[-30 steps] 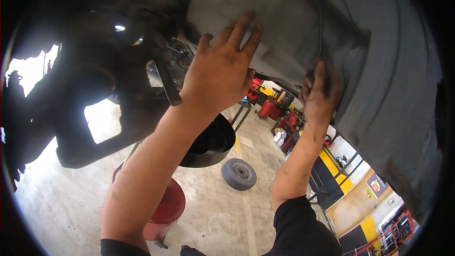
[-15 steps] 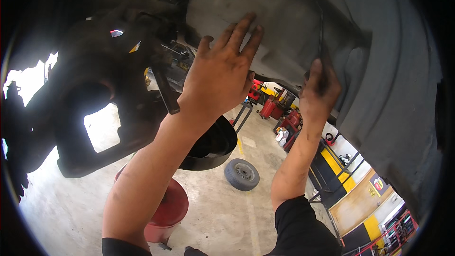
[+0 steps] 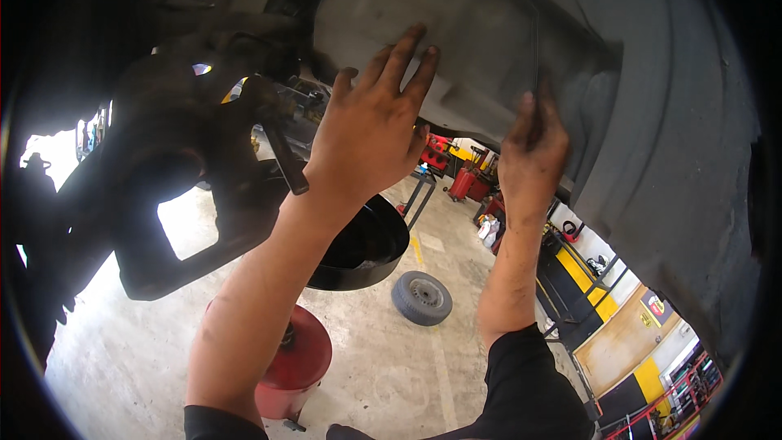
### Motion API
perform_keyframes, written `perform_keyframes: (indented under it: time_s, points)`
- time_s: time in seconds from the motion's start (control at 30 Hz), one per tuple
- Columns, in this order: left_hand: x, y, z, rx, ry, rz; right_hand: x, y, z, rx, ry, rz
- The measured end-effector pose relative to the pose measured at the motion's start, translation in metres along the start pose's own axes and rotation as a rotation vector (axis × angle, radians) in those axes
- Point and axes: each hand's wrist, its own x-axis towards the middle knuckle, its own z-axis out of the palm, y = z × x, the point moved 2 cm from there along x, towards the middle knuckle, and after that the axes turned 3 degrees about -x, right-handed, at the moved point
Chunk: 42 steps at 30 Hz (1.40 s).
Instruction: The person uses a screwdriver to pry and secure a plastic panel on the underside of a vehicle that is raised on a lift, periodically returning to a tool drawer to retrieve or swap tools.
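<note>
Both my arms reach up under a raised car into its wheel arch. My left hand (image 3: 366, 118), fingers spread, lies against or just in front of the grey arch liner (image 3: 464, 33); actual contact is hard to make out. My right hand (image 3: 533, 143) is closed around the lower end of a thin dark rod (image 3: 537, 49), which points upward along the liner. Whatever handle it may have is hidden in my fingers, and its upper tip fades into the dark panel.
Dark metal suspension parts (image 3: 167, 163) hang at left, with a bar jutting toward my left forearm. Below are a black round pan (image 3: 362, 265), a red drum (image 3: 305, 350) and a wheel (image 3: 422, 298) lying on the floor. Red workshop equipment (image 3: 464, 182) stands farther back.
The view has shifted slightly, moving both hands and the liner a little left in the picture. Both hands keep nearly the same pose, and my right hand still grips the rod.
</note>
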Motion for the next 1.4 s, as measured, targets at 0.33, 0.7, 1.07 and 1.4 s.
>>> perform_keyframes:
  time_s: [0.33,0.7,1.07,1.4]
  points:
    - [0.005,0.002,0.005,0.001,0.012,0.005,0.008,0.038,0.003,0.76,-0.318,0.524]
    - [0.001,-0.001,0.003,-0.011,0.009,-0.004,-0.001,0.003,0.007,0.011,0.011,0.026]
    - [0.043,0.033,0.028,-0.628,0.255,-0.106,0.001,0.003,0.005,0.447,-0.11,0.407]
    - [0.114,0.063,0.044,-1.395,0.078,-0.518,0.01,-0.044,-0.015,0.12,-0.105,0.039]
